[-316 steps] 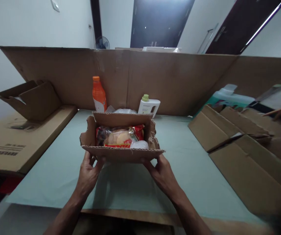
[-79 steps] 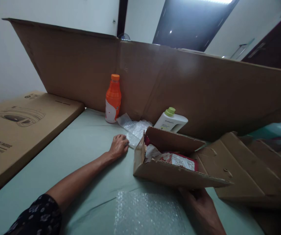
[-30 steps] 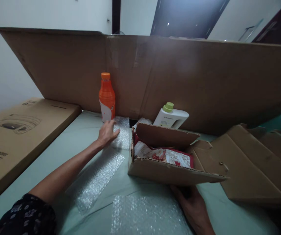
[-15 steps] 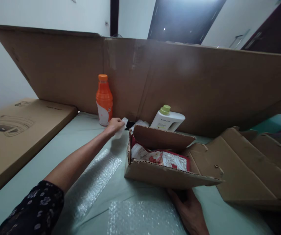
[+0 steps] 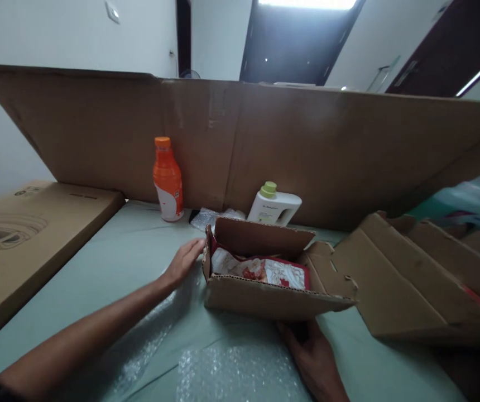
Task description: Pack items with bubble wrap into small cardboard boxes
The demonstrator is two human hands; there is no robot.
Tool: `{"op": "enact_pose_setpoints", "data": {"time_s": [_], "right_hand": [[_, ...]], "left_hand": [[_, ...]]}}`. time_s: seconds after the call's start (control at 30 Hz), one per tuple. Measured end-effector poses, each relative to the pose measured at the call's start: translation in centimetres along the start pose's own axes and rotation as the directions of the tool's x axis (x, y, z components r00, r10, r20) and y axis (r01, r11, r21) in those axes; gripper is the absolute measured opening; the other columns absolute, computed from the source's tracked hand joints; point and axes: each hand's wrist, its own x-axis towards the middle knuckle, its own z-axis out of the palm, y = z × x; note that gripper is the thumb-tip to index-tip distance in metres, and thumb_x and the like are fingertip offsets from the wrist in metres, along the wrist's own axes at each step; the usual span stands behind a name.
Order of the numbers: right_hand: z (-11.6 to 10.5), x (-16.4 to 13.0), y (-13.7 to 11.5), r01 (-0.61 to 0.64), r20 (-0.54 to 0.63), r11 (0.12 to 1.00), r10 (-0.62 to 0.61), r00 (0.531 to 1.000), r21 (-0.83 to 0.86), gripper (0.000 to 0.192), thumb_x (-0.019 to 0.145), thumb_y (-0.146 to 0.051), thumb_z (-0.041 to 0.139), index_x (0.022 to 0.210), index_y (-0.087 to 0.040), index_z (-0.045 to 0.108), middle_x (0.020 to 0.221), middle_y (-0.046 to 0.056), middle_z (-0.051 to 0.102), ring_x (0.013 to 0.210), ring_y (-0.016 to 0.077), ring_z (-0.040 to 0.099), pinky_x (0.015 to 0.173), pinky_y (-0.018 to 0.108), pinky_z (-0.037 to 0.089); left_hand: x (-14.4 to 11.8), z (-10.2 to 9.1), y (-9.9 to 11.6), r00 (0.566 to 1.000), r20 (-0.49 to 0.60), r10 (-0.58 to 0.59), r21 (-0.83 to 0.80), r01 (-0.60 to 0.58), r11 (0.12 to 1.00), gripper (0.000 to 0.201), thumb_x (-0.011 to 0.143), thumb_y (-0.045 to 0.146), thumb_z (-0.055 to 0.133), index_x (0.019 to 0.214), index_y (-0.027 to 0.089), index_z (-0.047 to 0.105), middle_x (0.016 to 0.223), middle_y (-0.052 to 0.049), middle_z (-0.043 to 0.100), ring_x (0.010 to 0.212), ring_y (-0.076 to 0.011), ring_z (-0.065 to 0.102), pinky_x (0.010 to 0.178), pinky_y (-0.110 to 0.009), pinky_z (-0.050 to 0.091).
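Note:
A small cardboard box [image 5: 260, 301] with raised flaps sits in the middle, a red and white printed packet [image 5: 279, 272] inside it. My left hand [image 5: 183, 262] lies against the box's left end, fingers stretched out and nothing in them. At the lower front edge is my right hand [image 5: 317, 360], curled with its thumb apart from the fingers; the fingertips go out of sight under the box. The gap between them is dark. Bubble wrap [image 5: 240, 374] lies flat in front, beside my right hand. Another strip of bubble wrap [image 5: 156, 335] is under my left forearm.
Behind stand an orange bottle [image 5: 168, 187] and a white jug with a green cap [image 5: 276, 206], before a tall cardboard panel [image 5: 110, 128]. Crumpled clear wrap [image 5: 206, 218] lies between them. A flat carton [image 5: 56, 229] is at left, a larger opened carton [image 5: 403, 285] at right.
My left hand has let go of the clear wrap near the orange bottle and come back toward me, to the box's left end. My right hand stays at the box's front.

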Motion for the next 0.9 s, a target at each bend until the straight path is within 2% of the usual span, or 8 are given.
{"op": "enact_pose_setpoints", "data": {"time_s": [0.13, 0.43, 0.57, 0.63, 0.73, 0.8, 0.83, 0.9], "right_hand": [[0.3, 0.7, -1.5, 0.069, 0.105, 0.995, -0.061, 0.993, -0.078, 0.043, 0.073, -0.054, 0.062, 0.099, -0.019, 0.063, 0.098, 0.012, 0.077, 0.089, 0.0344, 0.072, 0.076, 0.043, 0.056], [4.4, 5.9, -4.3, 0.181, 0.145, 0.972, -0.160, 0.977, -0.149, 0.041, 0.074, -0.036, 0.059, 0.110, -0.016, 0.061, 0.104, 0.015, 0.074, 0.091, 0.0327, 0.070, 0.076, 0.042, 0.055], [3.0, 5.0, -4.3, 0.208, 0.130, 0.966, -0.190, 0.973, -0.152, 0.041, 0.076, -0.032, 0.061, 0.115, -0.017, 0.062, 0.107, 0.014, 0.075, 0.096, 0.0319, 0.070, 0.082, 0.044, 0.055], [1.2, 2.4, -5.6, 0.314, 0.041, 0.933, -0.312, 0.949, -0.174, 0.036, 0.082, -0.031, 0.061, 0.115, -0.018, 0.064, 0.108, 0.013, 0.075, 0.098, 0.0309, 0.070, 0.086, 0.045, 0.054], [-1.3, -3.9, -9.8, 0.623, -0.025, 0.764, -0.635, 0.772, -0.167, 0.021, 0.093, -0.022, 0.058, 0.112, -0.025, 0.065, 0.095, 0.005, 0.077, 0.088, 0.0228, 0.071, 0.083, 0.040, 0.054], [-2.5, -8.4, -13.6, 0.834, 0.096, 0.552, -0.830, 0.549, -0.002, 0.022, 0.095, -0.016, 0.056, 0.113, -0.026, 0.063, 0.088, 0.001, 0.076, 0.078, 0.0169, 0.070, 0.076, 0.033, 0.054], [-2.9, -10.3, -15.4, 0.899, 0.190, 0.422, -0.898, 0.397, 0.114, 0.021, 0.098, -0.020, 0.052, 0.115, -0.024, 0.063, 0.086, 0.001, 0.076, 0.074, 0.0164, 0.069, 0.073, 0.033, 0.054], [-3.7, -13.2, -18.4, 0.882, 0.274, 0.331, -0.930, 0.244, 0.336, 0.019, 0.098, -0.023, 0.051, 0.109, -0.023, 0.066, 0.081, 0.000, 0.075, 0.066, 0.0147, 0.066, 0.066, 0.030, 0.054]], "left_hand": [[-5.4, 0.7, -2.2, 0.999, -0.043, 0.026, -0.093, -0.030, 0.995, 0.058, 0.094, 0.061, 0.040, 0.120, 0.016, 0.067, 0.133, -0.011, 0.065, 0.128, -0.0320, 0.052, 0.111, -0.045, 0.040], [-1.1, 0.1, -3.8, 0.981, -0.190, -0.037, -0.227, -0.007, 0.974, 0.056, 0.093, 0.058, 0.042, 0.129, 0.020, 0.063, 0.136, -0.007, 0.065, 0.132, -0.0294, 0.052, 0.110, -0.045, 0.043], [-2.3, -1.3, -3.4, 0.983, -0.179, -0.028, -0.146, 0.001, 0.989, 0.060, 0.093, 0.060, 0.041, 0.134, 0.020, 0.058, 0.144, -0.009, 0.058, 0.135, -0.0292, 0.050, 0.109, -0.044, 0.043], [-4.1, -3.1, -3.2, 0.982, -0.186, -0.032, 0.023, 0.037, 0.999, 0.063, 0.091, 0.061, 0.046, 0.137, 0.019, 0.056, 0.147, -0.012, 0.054, 0.133, -0.0298, 0.051, 0.108, -0.044, 0.044], [-8.1, -6.4, -3.4, 0.982, -0.184, -0.044, 0.392, 0.114, 0.913, 0.061, 0.084, 0.058, 0.054, 0.128, 0.017, 0.063, 0.133, -0.015, 0.061, 0.122, -0.0324, 0.057, 0.098, -0.045, 0.050], [-10.8, -8.3, -3.7, 0.981, -0.186, -0.051, 0.617, 0.157, 0.771, 0.061, 0.082, 0.055, 0.052, 0.124, 0.014, 0.065, 0.121, -0.017, 0.063, 0.113, -0.0346, 0.059, 0.093, -0.046, 0.051], [-11.8, -9.0, -3.9, 0.979, -0.195, -0.062, 0.702, 0.183, 0.689, 0.062, 0.080, 0.054, 0.052, 0.124, 0.012, 0.065, 0.115, -0.019, 0.064, 0.110, -0.0357, 0.060, 0.092, -0.048, 0.050], [-13.1, -9.9, -4.3, 0.969, -0.229, -0.094, 0.815, 0.244, 0.525, 0.063, 0.079, 0.054, 0.053, 0.123, 0.011, 0.065, 0.107, -0.020, 0.065, 0.105, -0.0379, 0.061, 0.092, -0.050, 0.048]]}}
